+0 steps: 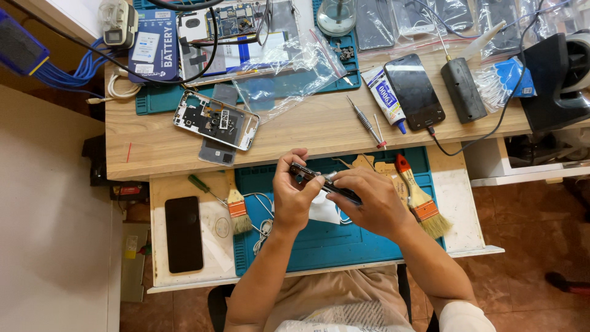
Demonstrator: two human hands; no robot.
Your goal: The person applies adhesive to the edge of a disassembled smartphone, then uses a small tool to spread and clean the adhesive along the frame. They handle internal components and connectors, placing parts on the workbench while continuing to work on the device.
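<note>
My left hand (294, 193) and my right hand (367, 200) both grip a dark phone part (321, 182), held edge-up above the teal work mat (319, 246). Left fingers pinch its upper left end; the right hand covers its lower right end. A white cloth or paper (322, 212) lies under the hands. Much of the part is hidden by my fingers.
On the pull-out shelf lie a black phone (183, 233), two brushes (236, 206) (419, 200) and a green-handled screwdriver (200, 183). The upper desk holds an opened phone frame (216, 120), a glue tube (385, 97), a second black phone (414, 91), a screwdriver (365, 120), plastic bags (289, 67) and a glass dish (336, 15).
</note>
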